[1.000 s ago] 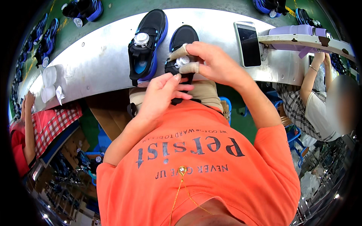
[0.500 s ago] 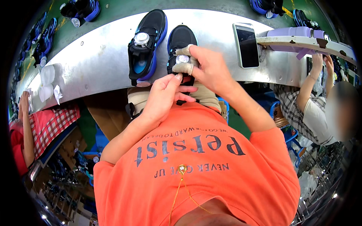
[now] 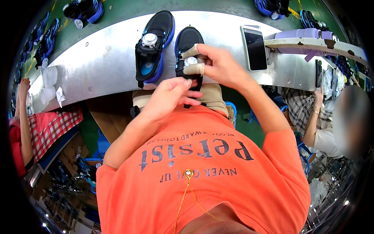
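A black sneaker with blue edging lies toe-away on the metal table, its heel end over the near edge. My right hand, light cots on thumb and forefinger, is closed on the round white dial on its upper. At the heel end, my left hand pinches with thumb and forefinger, other fingers stretched over the dark heel; the exact grip is partly hidden. Left of it stands a matching sneaker, untouched, its white dial raised on the upper.
A phone lies to the right on the metal table, near a chipped white bar and a purple bottle. Clear plastic cups stand at left. Co-workers sit at both sides; more shoes lie beyond the table.
Both hands keep nearly the same places; my right fingers have shifted slightly around the dial. The left-hand sneaker appears a little further right. The person at right has lowered their arms.
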`<state>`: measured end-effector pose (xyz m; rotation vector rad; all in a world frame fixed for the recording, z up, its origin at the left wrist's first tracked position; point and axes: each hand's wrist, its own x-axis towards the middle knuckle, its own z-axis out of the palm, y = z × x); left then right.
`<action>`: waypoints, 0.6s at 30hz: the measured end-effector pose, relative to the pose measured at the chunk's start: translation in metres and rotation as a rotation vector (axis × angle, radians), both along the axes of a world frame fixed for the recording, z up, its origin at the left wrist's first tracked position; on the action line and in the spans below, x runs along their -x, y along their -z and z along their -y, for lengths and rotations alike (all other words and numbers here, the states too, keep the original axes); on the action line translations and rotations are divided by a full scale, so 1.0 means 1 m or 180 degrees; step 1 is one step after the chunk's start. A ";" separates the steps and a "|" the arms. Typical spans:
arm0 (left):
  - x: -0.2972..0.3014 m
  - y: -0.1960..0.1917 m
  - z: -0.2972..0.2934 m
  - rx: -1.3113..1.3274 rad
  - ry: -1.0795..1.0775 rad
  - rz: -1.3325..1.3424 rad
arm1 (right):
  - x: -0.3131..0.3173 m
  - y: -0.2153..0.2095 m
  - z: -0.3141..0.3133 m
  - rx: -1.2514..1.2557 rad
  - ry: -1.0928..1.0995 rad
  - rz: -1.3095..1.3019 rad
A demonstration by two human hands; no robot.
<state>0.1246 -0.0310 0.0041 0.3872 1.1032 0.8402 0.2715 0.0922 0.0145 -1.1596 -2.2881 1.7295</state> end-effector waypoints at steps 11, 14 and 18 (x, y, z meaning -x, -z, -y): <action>0.090 -0.117 -0.021 -0.4140 0.0578 -0.2571 | -0.034 -0.091 -0.023 -0.0812 -0.0256 -0.3032; 0.093 -0.112 -0.019 -0.4103 0.0694 -0.2611 | -0.029 -0.092 -0.015 -0.1063 -0.0278 -0.3333; 0.105 -0.114 -0.021 -0.4186 0.0871 -0.2554 | -0.021 -0.098 -0.016 -0.1503 -0.0222 -0.3546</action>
